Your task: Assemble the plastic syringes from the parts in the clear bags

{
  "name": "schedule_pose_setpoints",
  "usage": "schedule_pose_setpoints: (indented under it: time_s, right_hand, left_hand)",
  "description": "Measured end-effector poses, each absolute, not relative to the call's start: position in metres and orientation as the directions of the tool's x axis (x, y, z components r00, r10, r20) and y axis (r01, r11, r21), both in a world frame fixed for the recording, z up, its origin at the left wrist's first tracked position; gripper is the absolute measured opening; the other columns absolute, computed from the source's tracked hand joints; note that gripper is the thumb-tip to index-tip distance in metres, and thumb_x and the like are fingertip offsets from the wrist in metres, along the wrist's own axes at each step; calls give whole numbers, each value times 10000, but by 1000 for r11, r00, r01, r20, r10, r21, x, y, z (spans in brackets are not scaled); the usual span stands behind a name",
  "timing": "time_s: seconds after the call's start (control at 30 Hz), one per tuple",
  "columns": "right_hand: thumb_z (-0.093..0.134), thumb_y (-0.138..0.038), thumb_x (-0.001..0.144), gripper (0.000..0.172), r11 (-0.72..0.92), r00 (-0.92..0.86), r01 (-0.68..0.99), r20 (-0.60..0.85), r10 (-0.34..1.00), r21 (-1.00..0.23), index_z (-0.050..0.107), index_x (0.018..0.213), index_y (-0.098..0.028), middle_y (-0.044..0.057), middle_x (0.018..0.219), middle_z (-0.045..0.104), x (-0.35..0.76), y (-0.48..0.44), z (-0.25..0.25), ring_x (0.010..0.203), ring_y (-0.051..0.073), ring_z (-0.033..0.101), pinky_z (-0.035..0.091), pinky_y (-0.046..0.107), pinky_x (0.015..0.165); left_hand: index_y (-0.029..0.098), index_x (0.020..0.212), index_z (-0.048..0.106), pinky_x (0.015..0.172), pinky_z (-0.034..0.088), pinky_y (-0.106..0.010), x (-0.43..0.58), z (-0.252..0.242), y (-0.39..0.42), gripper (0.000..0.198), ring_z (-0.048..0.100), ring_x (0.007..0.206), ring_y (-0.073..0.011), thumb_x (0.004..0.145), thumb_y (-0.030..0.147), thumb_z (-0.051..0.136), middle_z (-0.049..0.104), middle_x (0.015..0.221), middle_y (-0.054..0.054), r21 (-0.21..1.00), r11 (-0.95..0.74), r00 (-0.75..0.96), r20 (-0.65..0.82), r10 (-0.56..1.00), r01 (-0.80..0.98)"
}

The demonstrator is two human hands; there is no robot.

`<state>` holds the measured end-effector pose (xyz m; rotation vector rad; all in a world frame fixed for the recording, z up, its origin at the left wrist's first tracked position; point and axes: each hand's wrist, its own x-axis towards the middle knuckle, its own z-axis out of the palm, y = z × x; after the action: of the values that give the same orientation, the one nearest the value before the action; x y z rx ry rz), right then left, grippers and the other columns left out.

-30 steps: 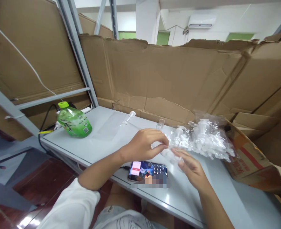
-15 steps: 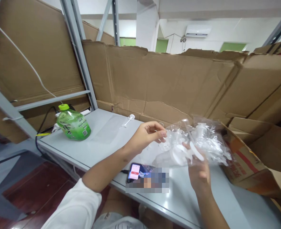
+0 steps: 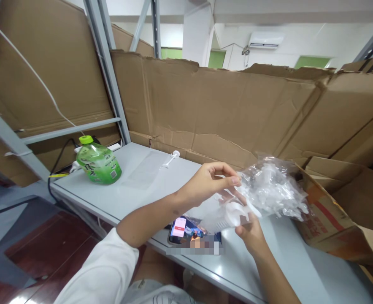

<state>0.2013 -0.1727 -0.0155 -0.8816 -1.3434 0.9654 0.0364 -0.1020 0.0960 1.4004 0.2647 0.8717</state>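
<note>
A clear plastic bag (image 3: pixel 268 192) full of small white plastic pump parts is held up above the grey table (image 3: pixel 136 185). My right hand (image 3: pixel 250 232) grips the bag's lower end from below, fingers closed on it. My left hand (image 3: pixel 210 183) pinches the bag's upper edge between thumb and fingers. A phone (image 3: pixel 186 230) with a lit screen lies on the table under my hands, partly hidden by the bag.
A green drink pouch (image 3: pixel 98 162) stands at the table's left end by cables. One white pump part (image 3: pixel 170 158) lies near the cardboard wall (image 3: pixel 224 105) at the back. An open cardboard box (image 3: pixel 338 211) sits to the right. Grey shelf posts rise at left.
The bag has been lifted off the table by my right hand. My left hand, which let go half a second ago, has taken hold of its upper edge.
</note>
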Motion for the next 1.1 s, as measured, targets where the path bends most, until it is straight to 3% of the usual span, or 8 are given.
schedule_pose_setpoints:
  time_s: [0.13,0.3,0.4,0.47,0.6,0.7,0.9,1.1]
  right_hand:
    - [730,-536,571,825,382,-42,-74,386,922,-921,354,1265,-294,115,1210,560,198,-174,-13,1126,302,520,386,474,943]
    - [707,-425,665,497,325,90,-47,320,943,-945,498,1080,-248,108,1065,648,201,-173,-20,1004,291,600,463,458,857]
    - [688,-382,691,412,339,238,-16,326,915,-941,542,1046,-232,109,1041,664,213,-171,-19,983,283,611,468,444,848]
    - [684,-350,697,398,384,362,49,374,854,-922,549,1052,-230,104,1073,649,222,-170,-15,1001,274,599,454,434,864]
    - [701,-294,671,470,449,548,196,477,687,-872,537,1101,-201,111,1123,612,235,-169,-5,1070,278,551,400,445,920]
    - [669,-287,703,472,446,582,240,495,645,-862,511,1138,-198,112,1131,603,239,-168,-4,1075,275,549,404,450,912]
    - [682,-300,690,417,383,582,201,424,694,-902,542,1067,-188,119,1085,619,239,-166,-11,1012,271,582,431,430,876]
    - [707,-334,656,444,326,584,193,376,720,-925,554,1040,-174,123,1034,632,237,-164,-11,980,279,586,429,456,871]
  left_hand:
    - [131,781,541,565,514,-214,46,97,-102,199,607,664,-96,742,303,633,577,787,-27,919,-122,641,352,682,-375]
    - [139,860,530,640,525,-243,55,100,-100,182,613,709,-101,787,296,583,602,855,-49,903,-207,628,413,660,-377]
    - [163,1009,507,787,498,-279,51,96,-84,241,609,872,-129,831,326,516,610,980,-74,836,-467,528,545,651,-287]
    - [183,1028,512,880,448,-302,44,85,-65,245,573,982,-149,837,337,501,594,1057,-64,746,-663,505,597,624,-62]
    - [230,1072,539,874,413,-396,24,42,-26,308,543,1038,-245,795,362,521,587,1093,-61,405,-757,720,277,636,513]
    - [268,1221,450,833,424,-387,17,8,-11,536,528,1063,-281,737,476,550,508,1216,-89,226,-752,775,-25,631,619]
    - [285,1386,158,859,398,-412,25,-22,-3,894,500,1095,-333,661,696,482,272,1393,-153,161,-684,691,19,723,711]
    - [213,1238,393,813,433,-380,34,-28,16,682,567,977,-284,716,648,448,458,1193,-114,154,-723,726,49,686,673]
